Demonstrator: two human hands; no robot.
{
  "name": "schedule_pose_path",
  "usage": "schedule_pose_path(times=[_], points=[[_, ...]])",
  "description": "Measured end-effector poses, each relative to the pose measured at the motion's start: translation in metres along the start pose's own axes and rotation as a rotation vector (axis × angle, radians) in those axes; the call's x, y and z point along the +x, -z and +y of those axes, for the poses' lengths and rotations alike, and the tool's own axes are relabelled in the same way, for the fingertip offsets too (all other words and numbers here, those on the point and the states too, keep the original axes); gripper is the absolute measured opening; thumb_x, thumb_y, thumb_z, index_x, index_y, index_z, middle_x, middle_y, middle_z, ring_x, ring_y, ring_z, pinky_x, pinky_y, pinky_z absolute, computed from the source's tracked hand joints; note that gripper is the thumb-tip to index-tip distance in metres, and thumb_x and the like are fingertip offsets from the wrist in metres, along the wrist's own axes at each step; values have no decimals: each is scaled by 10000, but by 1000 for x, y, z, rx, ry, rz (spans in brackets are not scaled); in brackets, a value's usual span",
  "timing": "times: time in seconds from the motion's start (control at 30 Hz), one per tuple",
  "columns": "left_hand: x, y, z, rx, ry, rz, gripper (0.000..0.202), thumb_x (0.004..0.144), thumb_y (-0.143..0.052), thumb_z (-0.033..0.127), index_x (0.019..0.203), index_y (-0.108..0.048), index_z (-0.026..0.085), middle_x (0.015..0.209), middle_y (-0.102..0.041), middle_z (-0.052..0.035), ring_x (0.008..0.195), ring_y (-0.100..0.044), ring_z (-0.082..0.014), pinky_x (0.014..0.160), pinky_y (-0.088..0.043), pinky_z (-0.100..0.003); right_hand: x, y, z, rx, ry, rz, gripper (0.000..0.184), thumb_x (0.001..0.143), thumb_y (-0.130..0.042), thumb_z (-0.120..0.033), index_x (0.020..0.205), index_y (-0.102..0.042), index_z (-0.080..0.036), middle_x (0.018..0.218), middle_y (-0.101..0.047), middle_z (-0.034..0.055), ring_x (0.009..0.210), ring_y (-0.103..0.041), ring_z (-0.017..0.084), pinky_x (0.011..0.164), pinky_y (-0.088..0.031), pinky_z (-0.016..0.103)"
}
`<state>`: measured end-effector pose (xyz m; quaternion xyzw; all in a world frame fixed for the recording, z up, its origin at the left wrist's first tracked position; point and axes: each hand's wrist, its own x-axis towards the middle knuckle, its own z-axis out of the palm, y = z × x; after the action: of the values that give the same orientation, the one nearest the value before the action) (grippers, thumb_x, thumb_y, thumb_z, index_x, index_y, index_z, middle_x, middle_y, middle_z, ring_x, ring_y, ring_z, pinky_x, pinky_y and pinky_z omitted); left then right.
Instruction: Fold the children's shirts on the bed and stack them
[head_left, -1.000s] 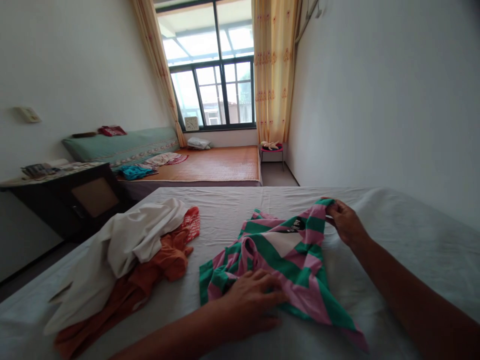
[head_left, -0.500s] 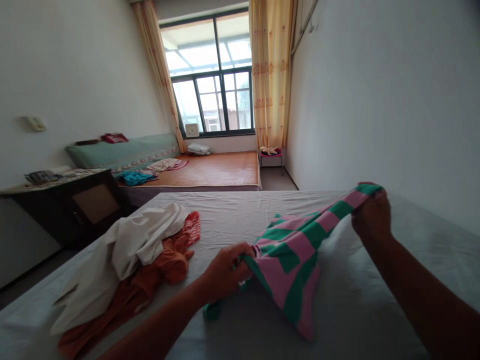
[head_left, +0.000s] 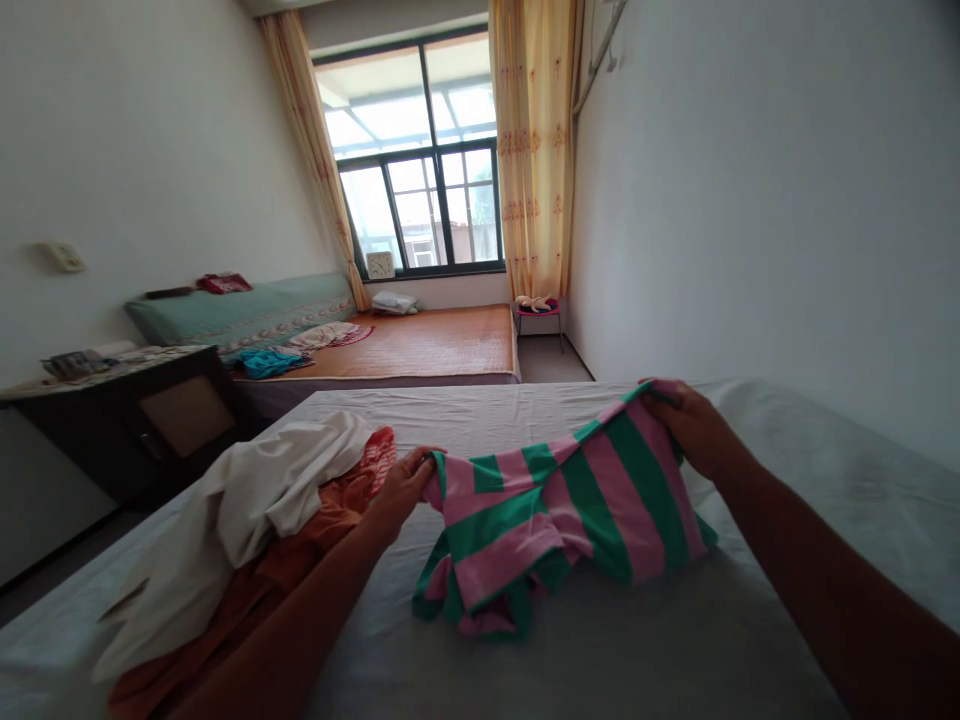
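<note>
A pink-and-green striped garment [head_left: 570, 510] is stretched between my two hands above the white bed sheet [head_left: 600, 650]. My left hand [head_left: 405, 485] pinches its left corner, fingers closed on the cloth. My right hand [head_left: 690, 425] grips the right corner, a little farther from me and higher. The garment's lower part sags in folds onto the sheet between my forearms.
A pile of white cloth [head_left: 247, 510] over orange clothing [head_left: 330, 510] lies on the bed to the left, touching my left arm. A dark cabinet [head_left: 150, 420] stands left of the bed. Beyond are a mat-covered bed [head_left: 435, 340], a window [head_left: 420, 170], curtains and a small stool [head_left: 538, 310].
My left hand went from lying flat on the garment to gripping it and moved left and away from me. The garment, bunched before, now hangs spread wide between both hands.
</note>
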<state>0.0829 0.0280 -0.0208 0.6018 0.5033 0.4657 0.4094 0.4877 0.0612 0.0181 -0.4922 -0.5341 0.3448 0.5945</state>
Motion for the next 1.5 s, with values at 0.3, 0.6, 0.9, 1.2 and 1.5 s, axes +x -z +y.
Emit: schedule_pose_path(times=[0.3,0.6,0.9,1.2,1.5], points=[[3,1,-39,622,-310,-254,499,722,-480,91,1192,-607,205,1196,-607,-60,1136,-516,-196,1017,-375,-350,7,4,93,-608,50,-597,592,682,-665,-334,1219,-539,-119,1212,-614,136,1119,-559,301,984,-396,408],[-6,-15,-39,864,-404,-251,310,896,-477,326,1150,-647,268,907,-652,-44,935,-541,-205,823,-427,-299,-5,-12,105,-887,162,-470,235,793,-517,-354,944,-632,-215,935,-699,64,881,-634,237,771,-437,289],[-7,-17,-22,766,-289,-234,307,859,-502,274,1111,-678,269,977,-704,-23,947,-608,-197,843,-434,-271,-23,-7,77,-490,-33,-536,340,798,-538,-454,971,-667,-191,997,-712,52,982,-627,263,891,-479,376],[-36,18,34,-184,40,-518,380,794,-630,451,1000,-673,135,836,-692,-66,675,-620,-156,598,-472,-226,-76,61,-3,21,-355,-714,433,767,-676,-425,1137,-657,-201,1165,-672,93,1045,-636,285,909,-513,368],[2,12,20,-16,85,-285,229,618,-722,332,645,-646,117,516,-574,14,479,-506,-102,451,-394,-191,-38,40,10,-100,-429,-653,480,768,-663,-482,1161,-638,-209,1069,-705,85,966,-661,258,805,-547,354]])
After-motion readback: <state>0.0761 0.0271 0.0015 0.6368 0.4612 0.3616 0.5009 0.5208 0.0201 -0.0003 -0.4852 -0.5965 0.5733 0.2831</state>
